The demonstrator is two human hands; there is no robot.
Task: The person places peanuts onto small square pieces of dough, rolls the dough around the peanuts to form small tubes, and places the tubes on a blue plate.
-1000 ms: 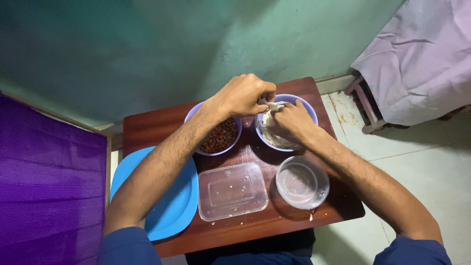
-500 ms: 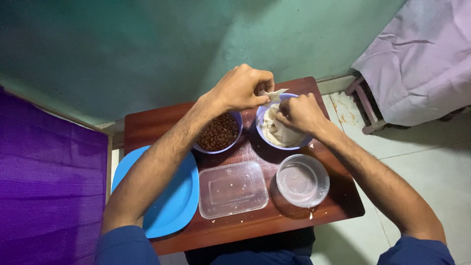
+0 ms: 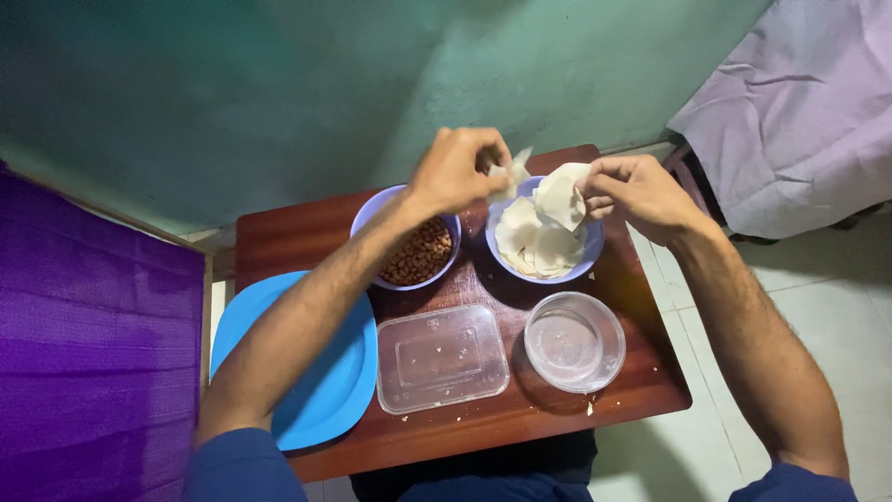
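Observation:
My left hand [image 3: 457, 169] and my right hand [image 3: 637, 191] are raised over the far side of a small wooden table [image 3: 279, 232]. Each hand pinches a thin pale dough wrapper [image 3: 560, 193], and the two sheets are pulled apart above a lilac bowl [image 3: 591, 253] that holds several more wrappers. To the left of it stands a second lilac bowl [image 3: 370, 216] with a brown minced filling [image 3: 418, 253]; my left forearm crosses over its rim.
A clear rectangular plastic container [image 3: 441, 358] and a clear round bowl [image 3: 573, 342] stand near the table's front edge. A blue plate [image 3: 325, 381] overhangs the left front corner. A purple cloth [image 3: 93, 363] hangs at left, a lilac-covered bed [image 3: 799, 112] at right.
Both hands have lifted out of the wrapper bowl and moved apart, drawing wrappers up with them. The right hand has shifted to the right.

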